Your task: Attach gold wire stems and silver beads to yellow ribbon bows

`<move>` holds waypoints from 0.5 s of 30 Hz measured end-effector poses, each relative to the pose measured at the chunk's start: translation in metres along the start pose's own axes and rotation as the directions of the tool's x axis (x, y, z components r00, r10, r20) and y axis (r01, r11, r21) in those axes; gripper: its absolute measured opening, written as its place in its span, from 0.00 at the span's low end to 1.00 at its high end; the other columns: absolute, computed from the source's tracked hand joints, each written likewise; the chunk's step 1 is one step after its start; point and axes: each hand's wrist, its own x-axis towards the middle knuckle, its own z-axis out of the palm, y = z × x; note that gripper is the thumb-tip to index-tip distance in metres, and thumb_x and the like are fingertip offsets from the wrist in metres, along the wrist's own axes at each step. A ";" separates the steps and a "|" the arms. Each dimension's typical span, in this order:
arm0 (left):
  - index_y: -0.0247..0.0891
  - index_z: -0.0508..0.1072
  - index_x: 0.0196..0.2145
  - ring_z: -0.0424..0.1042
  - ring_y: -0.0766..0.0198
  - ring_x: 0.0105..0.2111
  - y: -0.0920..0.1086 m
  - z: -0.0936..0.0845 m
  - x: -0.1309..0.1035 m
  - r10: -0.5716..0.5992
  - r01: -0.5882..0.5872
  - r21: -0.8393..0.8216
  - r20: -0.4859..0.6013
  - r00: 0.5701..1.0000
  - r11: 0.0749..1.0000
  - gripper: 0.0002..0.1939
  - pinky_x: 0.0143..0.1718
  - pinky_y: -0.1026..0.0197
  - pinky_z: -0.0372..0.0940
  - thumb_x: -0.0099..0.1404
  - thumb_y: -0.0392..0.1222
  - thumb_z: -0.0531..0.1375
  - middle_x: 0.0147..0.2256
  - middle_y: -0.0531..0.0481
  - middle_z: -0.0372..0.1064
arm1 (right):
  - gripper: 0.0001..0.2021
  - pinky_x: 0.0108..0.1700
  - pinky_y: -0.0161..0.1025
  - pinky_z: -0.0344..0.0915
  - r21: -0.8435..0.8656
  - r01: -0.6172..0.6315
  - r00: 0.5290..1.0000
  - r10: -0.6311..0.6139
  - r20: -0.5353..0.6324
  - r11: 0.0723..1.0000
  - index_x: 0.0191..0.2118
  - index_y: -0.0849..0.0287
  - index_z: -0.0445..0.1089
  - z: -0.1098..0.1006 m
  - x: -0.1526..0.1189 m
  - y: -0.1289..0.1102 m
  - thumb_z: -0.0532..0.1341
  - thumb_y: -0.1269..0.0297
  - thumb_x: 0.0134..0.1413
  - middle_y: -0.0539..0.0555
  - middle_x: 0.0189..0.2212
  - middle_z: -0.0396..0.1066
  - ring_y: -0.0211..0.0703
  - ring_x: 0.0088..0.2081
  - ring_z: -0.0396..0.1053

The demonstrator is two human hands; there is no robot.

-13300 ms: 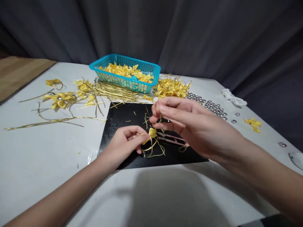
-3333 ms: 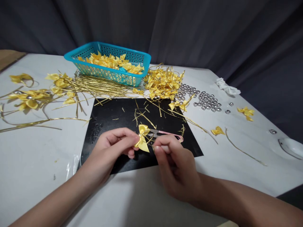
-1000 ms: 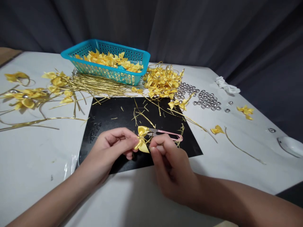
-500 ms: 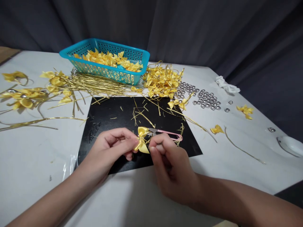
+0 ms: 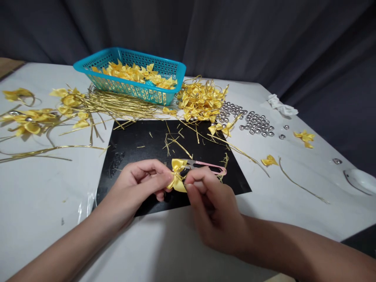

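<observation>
Across from me hangs a dark curtain (image 5: 235,35); on the right of my white table (image 5: 282,196) lies a crumpled white wad (image 5: 282,107) (tissue or cloth, I can't tell).

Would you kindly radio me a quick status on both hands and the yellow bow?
Left hand pinching yellow bow over black mat. Right hand pinched, seemingly on bow's gold cord. Pink-handled snips lying close behind, partly hidden.

No legible text, labels, brands, numbers or signs anywhere.
</observation>
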 end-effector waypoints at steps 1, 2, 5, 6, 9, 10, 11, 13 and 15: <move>0.39 0.74 0.18 0.61 0.76 0.16 0.000 0.000 0.000 0.006 -0.006 0.003 -0.003 1.000 1.000 0.06 0.19 0.74 0.56 0.51 0.37 0.64 0.16 0.57 0.66 | 0.04 0.15 0.26 0.43 -0.006 0.004 1.000 -0.004 -0.004 1.000 0.35 0.59 0.55 0.000 0.000 0.000 0.50 0.75 0.57 0.41 0.15 0.49 0.26 0.14 0.45; 0.39 0.74 0.18 0.61 0.76 0.16 -0.001 0.000 0.000 0.010 -0.010 0.008 -0.007 1.000 1.000 0.06 0.19 0.74 0.56 0.51 0.38 0.64 0.16 0.57 0.66 | 0.04 0.15 0.26 0.42 -0.007 0.004 1.000 -0.004 -0.005 1.000 0.35 0.59 0.55 0.000 0.000 0.000 0.50 0.75 0.57 0.41 0.15 0.50 0.26 0.14 0.45; 0.39 0.74 0.18 0.61 0.76 0.16 -0.002 0.001 0.000 0.025 -0.024 0.025 -0.027 0.999 0.999 0.07 0.19 0.74 0.55 0.51 0.38 0.64 0.16 0.57 0.65 | 0.04 0.15 0.26 0.42 0.018 -0.005 1.000 0.005 0.003 1.000 0.35 0.59 0.55 0.001 0.000 0.001 0.50 0.75 0.57 0.40 0.15 0.48 0.25 0.14 0.45; 0.39 0.74 0.18 0.61 0.76 0.16 -0.002 0.001 -0.001 0.034 -0.033 0.033 -0.029 0.999 0.999 0.07 0.19 0.74 0.55 0.51 0.38 0.64 0.16 0.57 0.65 | 0.04 0.15 0.26 0.42 0.028 -0.009 1.000 0.009 0.014 1.000 0.34 0.59 0.55 0.001 0.000 0.001 0.50 0.75 0.57 0.40 0.15 0.48 0.25 0.14 0.45; 0.39 0.74 0.18 0.61 0.75 0.17 -0.002 0.002 -0.002 0.043 -0.044 0.086 0.011 0.999 0.995 0.06 0.18 0.74 0.55 0.50 0.36 0.65 0.17 0.56 0.66 | 0.05 0.16 0.25 0.43 0.035 0.002 1.000 -0.002 0.022 0.999 0.36 0.59 0.55 0.001 -0.001 0.002 0.50 0.76 0.57 0.40 0.16 0.48 0.25 0.14 0.46; 0.39 0.75 0.18 0.61 0.74 0.17 -0.002 0.002 -0.002 0.037 -0.040 0.105 0.030 0.999 0.994 0.06 0.18 0.73 0.55 0.50 0.36 0.65 0.17 0.56 0.67 | 0.05 0.17 0.25 0.43 0.037 0.014 1.000 -0.015 0.018 0.999 0.36 0.59 0.55 0.001 -0.001 0.002 0.50 0.76 0.57 0.40 0.16 0.49 0.25 0.14 0.46; 0.39 0.75 0.19 0.61 0.74 0.17 -0.002 0.003 -0.002 0.029 -0.034 0.118 0.045 0.999 0.992 0.05 0.18 0.73 0.55 0.50 0.36 0.65 0.17 0.55 0.67 | 0.05 0.17 0.25 0.43 0.041 0.028 1.000 -0.028 0.012 0.999 0.37 0.59 0.55 0.001 -0.001 0.002 0.50 0.76 0.57 0.40 0.16 0.49 0.24 0.15 0.46; 0.40 0.75 0.19 0.62 0.73 0.17 -0.002 0.003 -0.002 0.017 -0.024 0.117 0.057 0.998 0.993 0.05 0.18 0.73 0.55 0.51 0.37 0.64 0.17 0.55 0.67 | 0.05 0.18 0.25 0.44 0.055 0.045 0.999 -0.046 0.011 0.997 0.38 0.59 0.55 0.001 -0.001 0.002 0.50 0.76 0.57 0.40 0.17 0.49 0.24 0.15 0.47; 0.40 0.76 0.19 0.63 0.73 0.18 -0.002 0.003 -0.002 0.015 -0.021 0.097 0.059 0.998 0.995 0.05 0.18 0.73 0.55 0.52 0.38 0.64 0.18 0.55 0.68 | 0.05 0.17 0.26 0.44 0.067 0.043 0.999 -0.044 0.014 0.997 0.38 0.59 0.55 0.001 -0.001 0.003 0.50 0.76 0.58 0.41 0.17 0.51 0.25 0.15 0.47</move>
